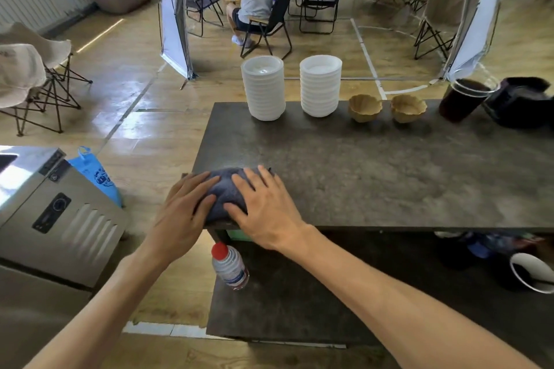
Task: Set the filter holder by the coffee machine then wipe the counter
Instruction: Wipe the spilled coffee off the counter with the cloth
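We stand at the counter (389,177), a long dark slab, and its near left corner is where the work is. Along the far edge stand two stacks of white bowls (263,88), two paper filters (364,108), and at the far right corner a carafe (463,100) of dark coffee just beside the black machine (521,105). We cannot pick out the filter holder with any certainty; it may be among the dark shapes by the machine, so we judge that first step probably done.

The cloth (227,189), a dark bunched rag, lies at the near left corner, almost on the edge. Our left hand (183,213) and right hand (263,207) both lie flat on it, fingers straight and spread, pressing and gripping nothing.

This looks like the wiping step, at one end of a pass. To do it well we would keep both palms flat and the pressure even, so the cloth does not roll up under the fingers. We would sweep in long overlapping strokes toward the right, staying along the near and middle strips first. Near the far edge we would slow down, since the bowl stacks and light filters could be knocked over. At this corner, we should mind the cloth slipping off the edge.
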`<state>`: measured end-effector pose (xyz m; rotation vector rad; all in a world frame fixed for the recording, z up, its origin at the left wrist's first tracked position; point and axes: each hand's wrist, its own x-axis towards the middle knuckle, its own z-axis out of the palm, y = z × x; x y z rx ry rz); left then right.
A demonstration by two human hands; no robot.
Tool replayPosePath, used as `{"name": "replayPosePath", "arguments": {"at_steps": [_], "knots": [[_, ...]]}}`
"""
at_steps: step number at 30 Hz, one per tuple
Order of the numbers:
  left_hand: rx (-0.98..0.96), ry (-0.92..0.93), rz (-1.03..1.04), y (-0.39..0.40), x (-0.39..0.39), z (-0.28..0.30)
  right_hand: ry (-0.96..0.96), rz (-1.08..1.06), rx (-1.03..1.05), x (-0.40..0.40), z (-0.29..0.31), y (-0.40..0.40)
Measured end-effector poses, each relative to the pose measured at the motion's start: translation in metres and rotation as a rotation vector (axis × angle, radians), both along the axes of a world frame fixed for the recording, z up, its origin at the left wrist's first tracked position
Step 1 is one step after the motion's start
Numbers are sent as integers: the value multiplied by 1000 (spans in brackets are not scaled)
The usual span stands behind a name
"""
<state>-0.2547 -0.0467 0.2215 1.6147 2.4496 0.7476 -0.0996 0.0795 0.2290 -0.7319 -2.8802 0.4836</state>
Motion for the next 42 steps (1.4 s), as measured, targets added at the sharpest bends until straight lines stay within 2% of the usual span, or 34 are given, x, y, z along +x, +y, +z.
{"name": "replayPosePath", "arguments": {"at_steps": [4,11,18,30,38,42], "knots": [[-7,51,-25,2,21,1,34,46,-7,22,-2,6],[-11,88,-100,42,82,2,69,-8,32,91,-5,42],[-40,60,-241,124,193,6,13,-98,67,219,-1,110],[-31,131,-468,303,451,7,-22,-273,66,499,1,252],[3,141,-490,330,517,7,8,-270,95,566,-6,277],[-3,161,-555,358,562,5,-23,-355,67,615,0,292]]}}
